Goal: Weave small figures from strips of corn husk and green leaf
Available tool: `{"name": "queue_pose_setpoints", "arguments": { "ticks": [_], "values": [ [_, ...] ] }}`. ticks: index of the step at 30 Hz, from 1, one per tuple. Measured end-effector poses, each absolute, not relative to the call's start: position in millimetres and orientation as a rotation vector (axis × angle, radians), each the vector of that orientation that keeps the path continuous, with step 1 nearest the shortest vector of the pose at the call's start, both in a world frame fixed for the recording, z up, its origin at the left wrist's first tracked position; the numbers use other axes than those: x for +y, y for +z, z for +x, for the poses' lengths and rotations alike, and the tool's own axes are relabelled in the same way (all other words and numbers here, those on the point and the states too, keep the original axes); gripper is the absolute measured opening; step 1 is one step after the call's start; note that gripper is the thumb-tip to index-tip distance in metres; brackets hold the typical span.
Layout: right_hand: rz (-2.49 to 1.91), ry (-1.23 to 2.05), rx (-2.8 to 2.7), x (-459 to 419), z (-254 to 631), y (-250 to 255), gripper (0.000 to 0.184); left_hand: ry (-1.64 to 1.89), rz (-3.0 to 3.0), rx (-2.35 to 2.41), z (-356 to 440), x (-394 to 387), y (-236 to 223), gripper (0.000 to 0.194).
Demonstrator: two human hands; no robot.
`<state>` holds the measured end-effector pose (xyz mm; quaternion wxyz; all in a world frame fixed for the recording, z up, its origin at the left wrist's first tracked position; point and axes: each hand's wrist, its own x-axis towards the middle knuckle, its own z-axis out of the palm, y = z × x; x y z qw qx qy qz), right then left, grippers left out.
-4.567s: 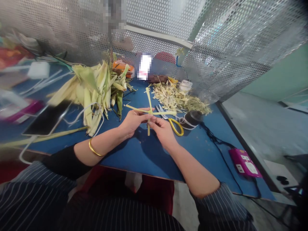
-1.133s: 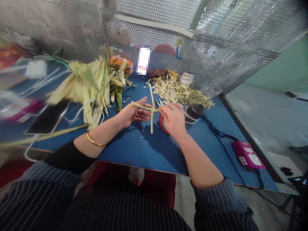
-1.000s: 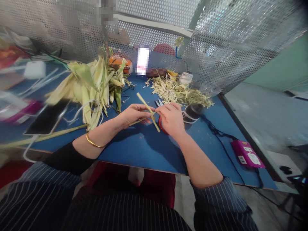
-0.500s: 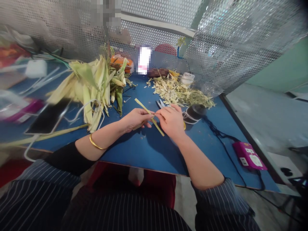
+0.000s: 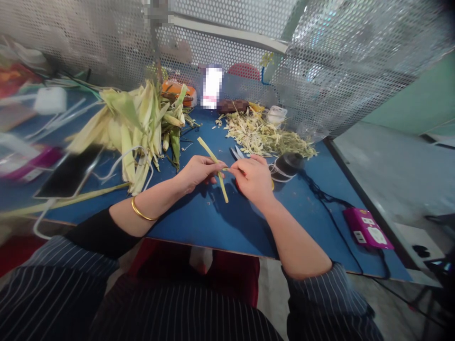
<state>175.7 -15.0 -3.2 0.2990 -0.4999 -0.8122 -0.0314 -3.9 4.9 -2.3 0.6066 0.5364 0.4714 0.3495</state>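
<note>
A narrow pale-green corn husk strip (image 5: 223, 190) sticks out above and below the fingers of my left hand (image 5: 199, 174), which is closed on it in a pinch. My right hand (image 5: 253, 177) is closed too, thumb and forefinger pinching a thin end that runs across from the left fingertips. Whether this end belongs to the same husk strip I cannot tell. Both hands hover over the blue table (image 5: 199, 218), fingertips almost touching. Under my right hand lie scissors (image 5: 237, 152), their blades pointing away and their handles mostly hidden.
Corn husks (image 5: 131, 123) are heaped at the left, beside a phone (image 5: 69, 173) with a white cable. Shredded husk pieces (image 5: 259, 132) lie at the back right. A black thread spool (image 5: 288, 166) and a purple power strip (image 5: 368, 228) sit at the right. Perforated mesh (image 5: 227, 42) stands behind.
The husk strip has turned to a steeper angle, its lower end swinging left. The fingertips have shifted slightly; both hands keep their pinch.
</note>
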Motion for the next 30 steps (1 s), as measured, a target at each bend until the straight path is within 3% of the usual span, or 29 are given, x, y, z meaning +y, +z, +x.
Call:
{"name": "queue_pose_setpoints", "arguments": {
  "ticks": [5,11,13,18,22,30],
  "values": [
    [-1.367,0.040,-2.019,-15,177,3,0.019,0.627,1.473,1.097,-2,-2,-3,0.025],
    [-1.360,0.626,-1.828,-15,174,2,0.026,0.371,1.775,1.075,7,-14,-9,0.027],
    [-1.315,0.662,-1.788,-17,172,1,0.023,0.352,1.811,1.097,8,-16,-9,0.031],
    [-1.247,0.170,-1.821,-29,167,7,0.015,0.567,1.607,1.140,6,-9,-9,0.034],
    [-1.162,-0.178,-2.046,-38,161,7,0.013,0.749,1.260,1.081,4,-2,-9,0.025],
    [-1.164,-0.385,-2.179,-40,156,4,0.020,0.889,1.058,0.947,7,0,-13,0.015]
  ]
}}
